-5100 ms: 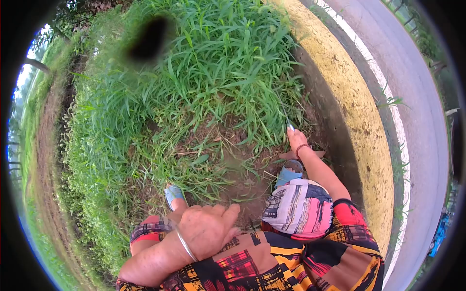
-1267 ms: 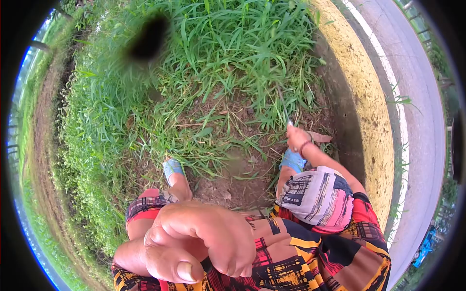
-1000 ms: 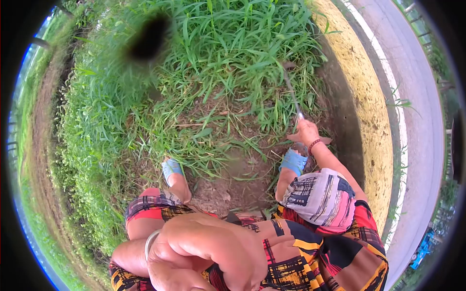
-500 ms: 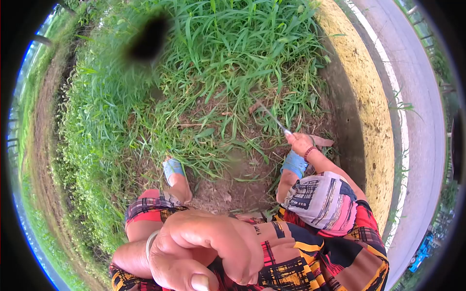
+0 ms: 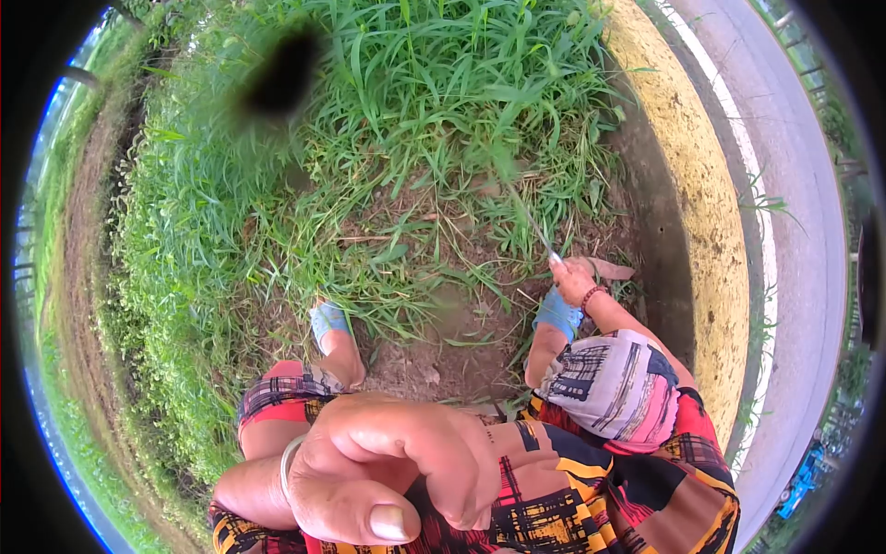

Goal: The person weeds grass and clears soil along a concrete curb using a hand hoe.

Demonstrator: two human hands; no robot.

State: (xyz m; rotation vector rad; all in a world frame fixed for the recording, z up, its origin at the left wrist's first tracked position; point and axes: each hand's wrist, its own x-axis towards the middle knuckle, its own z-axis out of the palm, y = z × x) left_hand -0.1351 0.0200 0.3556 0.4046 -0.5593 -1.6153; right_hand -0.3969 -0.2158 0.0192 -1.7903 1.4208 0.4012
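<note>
My right hand (image 5: 574,280) is closed round the handle of a sickle (image 5: 532,224), low over the ground in front of my right foot. Its thin metal blade points up and left into the grass (image 5: 489,83), where the far end is blurred and partly hidden. The pale handle end sticks out on the right of the fist. Close to the camera, above my lap, my left hand (image 5: 392,471) has its fingers loosely curled and the thumb apart from them. Nothing shows between them. A light bangle circles that wrist.
Cut grass lies over bare soil (image 5: 434,360) between my feet in blue footwear (image 5: 329,319). On the right runs a yellow kerb (image 5: 706,185), with a road (image 5: 784,138) beyond it. Dense weeds (image 5: 157,323) stand on the left. A dark smudge covers part of the upper left view.
The sickle's blade has swung slightly, its far end now blurred among green blades. My right hand has shifted a little right and down. The left thumb has moved slightly up and right.
</note>
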